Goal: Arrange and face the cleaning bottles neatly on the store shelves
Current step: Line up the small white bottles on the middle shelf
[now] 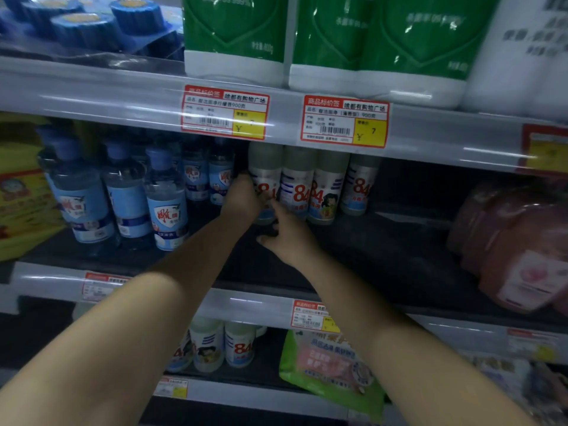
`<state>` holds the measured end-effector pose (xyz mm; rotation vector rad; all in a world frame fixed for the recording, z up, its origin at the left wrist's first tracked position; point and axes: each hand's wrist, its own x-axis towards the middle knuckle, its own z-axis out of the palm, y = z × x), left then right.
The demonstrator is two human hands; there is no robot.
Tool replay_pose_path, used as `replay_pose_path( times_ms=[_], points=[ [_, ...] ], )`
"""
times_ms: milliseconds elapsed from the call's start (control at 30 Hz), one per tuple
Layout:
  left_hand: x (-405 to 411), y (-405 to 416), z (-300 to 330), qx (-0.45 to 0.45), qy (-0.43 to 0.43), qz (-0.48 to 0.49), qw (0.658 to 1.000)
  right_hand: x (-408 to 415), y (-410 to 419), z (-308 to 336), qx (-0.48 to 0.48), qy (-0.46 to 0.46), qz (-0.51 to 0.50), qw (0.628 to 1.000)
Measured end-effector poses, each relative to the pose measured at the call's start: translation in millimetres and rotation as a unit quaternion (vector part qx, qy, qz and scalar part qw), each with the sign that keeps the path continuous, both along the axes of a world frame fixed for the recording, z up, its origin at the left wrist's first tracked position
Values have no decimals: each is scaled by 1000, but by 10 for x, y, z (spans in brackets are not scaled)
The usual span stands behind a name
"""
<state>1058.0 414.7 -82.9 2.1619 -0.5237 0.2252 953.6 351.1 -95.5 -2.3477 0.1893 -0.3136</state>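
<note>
Here, mid-frame, the left hand [244,195] grips the leftmost 84 bottle [265,182] while the right hand [284,238] rests slack; a jerk could topple its neighbours [296,182].

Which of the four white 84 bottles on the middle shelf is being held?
The leftmost 84 bottle; the left hand grips it, the other three stand untouched.

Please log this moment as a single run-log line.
step: facing white 84 bottles | left hand: grips leftmost 84 bottle | right hand: open by its base | shelf: middle shelf
</note>
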Motion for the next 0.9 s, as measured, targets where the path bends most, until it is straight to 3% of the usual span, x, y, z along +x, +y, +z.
replay_pose_path(
  times_ms=[267,367,500,600,667,900],
  points=[
    [10,76,-119,9,33,-29,999,-142,-56,-21,1,0,-13,1000],
    [-164,231,-229,40,10,-50,998,-262,-31,7,-11,-15,-14,1000],
    [-659,549,-261,48,-125,-127,983,-585,165,99,-62,-91,7,994],
    [-1057,854,-321,60,-271,-123,953,-883,370,92,-106,-116,43,987],
    [-1221,1078,-441,75,-312,-130,938,-1073,488,6,-127,-120,66,982],
    [-1395,1654,-1093,124,-238,-137,954,-1373,713,-555,-162,-145,141,966]
  ],
)
